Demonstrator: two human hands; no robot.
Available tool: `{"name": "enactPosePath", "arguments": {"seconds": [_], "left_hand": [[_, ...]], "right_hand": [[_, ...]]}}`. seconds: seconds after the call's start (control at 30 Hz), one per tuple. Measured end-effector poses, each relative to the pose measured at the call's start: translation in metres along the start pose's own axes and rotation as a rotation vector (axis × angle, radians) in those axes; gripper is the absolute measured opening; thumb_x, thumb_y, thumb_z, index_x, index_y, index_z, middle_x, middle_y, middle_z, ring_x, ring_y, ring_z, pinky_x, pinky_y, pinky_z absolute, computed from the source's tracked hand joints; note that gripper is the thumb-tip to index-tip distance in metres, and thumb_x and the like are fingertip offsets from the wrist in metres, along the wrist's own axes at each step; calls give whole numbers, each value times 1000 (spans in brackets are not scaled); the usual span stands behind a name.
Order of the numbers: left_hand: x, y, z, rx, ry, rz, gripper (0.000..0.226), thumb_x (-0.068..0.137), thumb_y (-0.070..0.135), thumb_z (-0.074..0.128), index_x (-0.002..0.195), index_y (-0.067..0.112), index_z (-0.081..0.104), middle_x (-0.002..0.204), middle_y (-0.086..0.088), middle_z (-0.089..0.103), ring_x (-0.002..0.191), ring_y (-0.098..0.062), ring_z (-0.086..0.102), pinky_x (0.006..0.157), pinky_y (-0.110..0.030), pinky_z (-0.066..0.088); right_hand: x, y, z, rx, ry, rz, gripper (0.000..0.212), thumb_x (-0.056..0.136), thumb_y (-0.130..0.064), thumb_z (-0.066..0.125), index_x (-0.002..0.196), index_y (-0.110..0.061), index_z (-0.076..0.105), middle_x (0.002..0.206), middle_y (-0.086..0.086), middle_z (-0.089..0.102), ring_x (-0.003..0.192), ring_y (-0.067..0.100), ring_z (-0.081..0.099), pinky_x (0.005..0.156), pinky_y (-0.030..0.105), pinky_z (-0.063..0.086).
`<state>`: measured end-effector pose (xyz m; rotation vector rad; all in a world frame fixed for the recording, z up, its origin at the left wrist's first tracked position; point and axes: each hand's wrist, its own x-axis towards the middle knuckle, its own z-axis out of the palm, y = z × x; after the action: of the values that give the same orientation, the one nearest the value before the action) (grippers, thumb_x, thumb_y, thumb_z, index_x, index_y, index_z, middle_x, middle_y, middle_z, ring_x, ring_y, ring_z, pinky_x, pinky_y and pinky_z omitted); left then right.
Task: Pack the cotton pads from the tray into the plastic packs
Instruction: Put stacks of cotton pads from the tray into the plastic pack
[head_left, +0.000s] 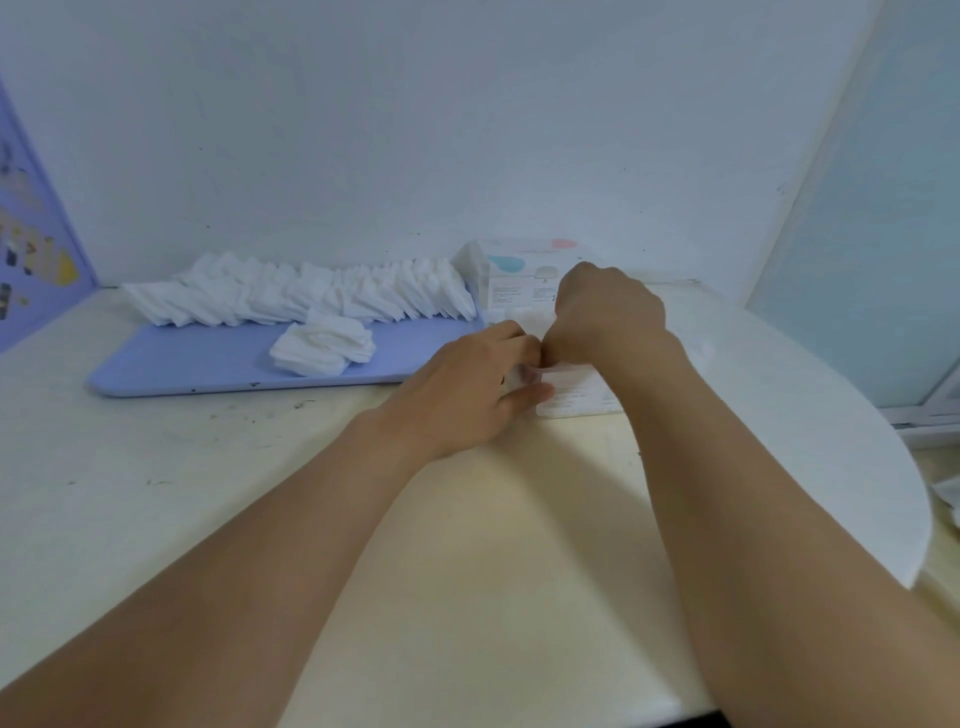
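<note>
Plastic was the thing both hands worked on: a flat pack lay on the table, just right of the blue tray. The left hand rested at the pack's left end with its fingers curled, and they seemed to pinch the pack's edge, with something white under them. The right hand hung over the pack with its knuckles up and its fingers bent down to meet the left ones. What it pinched was hidden, so I could not tell if it held the pack or a few pads. Both arms reached forward from the near side, and the hands touched in the middle. I think the step was filling or closing this pack. Most pads were not packed yet. A long row stood along the tray's far side, and a small pile lay nearer the front. Behind the hands stood a full pack. Next, the pack's mouth would need to stay open while one hand fetched more pads from the small pile.
</note>
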<state>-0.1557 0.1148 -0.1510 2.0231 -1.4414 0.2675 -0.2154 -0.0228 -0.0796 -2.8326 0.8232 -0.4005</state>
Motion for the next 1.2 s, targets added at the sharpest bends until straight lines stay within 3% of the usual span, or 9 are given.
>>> {"name": "enactPosePath", "arguments": {"seconds": [0.1, 0.2, 0.4, 0.63, 0.73, 0.87, 0.93, 1.03, 1.2], "left_hand": [[0, 0, 1, -28, 2, -2, 12, 95, 32, 67, 98, 21, 62, 97, 9, 57, 83, -14, 58, 79, -37, 51], [-1, -1, 0, -47, 4, 7, 14, 95, 29, 68, 89, 24, 57, 96, 9, 56, 83, -14, 57, 78, -34, 50], [0, -4, 1, -90, 11, 10, 21, 92, 30, 71, 81, 27, 54, 90, 12, 51, 78, -14, 54, 73, -27, 46], [-1, -7, -2, -112, 7, 22, 19, 92, 31, 71, 84, 32, 54, 86, 18, 51, 77, -4, 52, 69, -25, 42], [-5, -4, -16, -263, 161, -90, 12, 92, 37, 70, 95, 27, 64, 98, 14, 61, 90, -9, 62, 74, -28, 52], [-19, -36, -67, -10, 740, -347, 21, 93, 37, 59, 102, 19, 66, 105, 2, 67, 98, -18, 63, 81, -35, 51], [-34, -63, -86, 187, 661, -686, 44, 94, 44, 58, 124, 13, 61, 128, -11, 61, 121, -32, 53, 96, -39, 43], [-53, -87, -92, 135, 370, -1090, 80, 90, 66, 51, 142, 5, 44, 144, -21, 50, 132, -40, 47, 104, -45, 40], [-41, -94, -89, -3, 306, -1024, 75, 92, 65, 53, 135, 4, 50, 129, -14, 61, 114, -31, 58, 86, -34, 42]], "right_hand": [[3, 2, 2, 2, -17, -14, 43, 77, -24, 74, 113, -17, 52, 98, 0, 58, 89, 23, 55, 68, 30, 39], [4, 11, 2, 87, -102, -57, 75, 75, -37, 79, 140, -26, 43, 130, 5, 48, 124, 28, 45, 96, 38, 42], [18, 11, 11, -88, -253, 8, 106, 79, -48, 76, 160, -34, 9, 168, 7, -4, 154, 34, -17, 120, 67, 1], [28, 10, 14, -92, -349, 13, 102, 75, -51, 73, 158, -33, 18, 164, 5, 23, 154, 31, 14, 119, 64, 17], [21, 15, 6, 284, -259, -26, 113, 51, -51, 81, 152, -36, 33, 154, 1, 40, 139, 27, 41, 114, 58, 34], [-7, -16, 10, 720, 245, -308, 39, 82, -22, 77, 119, -16, 69, 114, -2, 69, 105, 11, 65, 89, 23, 51], [-30, -50, 22, 787, 194, -498, 24, 87, -11, 70, 111, -10, 73, 102, 2, 74, 95, 13, 69, 86, 21, 53], [-43, -87, 60, 652, -84, -598, 37, 91, -11, 63, 125, 3, 61, 121, 17, 66, 111, 28, 60, 95, 33, 45], [-25, -103, 90, 459, -245, -525, 75, 86, -48, 51, 151, -11, 39, 150, 10, 48, 136, 29, 47, 109, 47, 41]]}}
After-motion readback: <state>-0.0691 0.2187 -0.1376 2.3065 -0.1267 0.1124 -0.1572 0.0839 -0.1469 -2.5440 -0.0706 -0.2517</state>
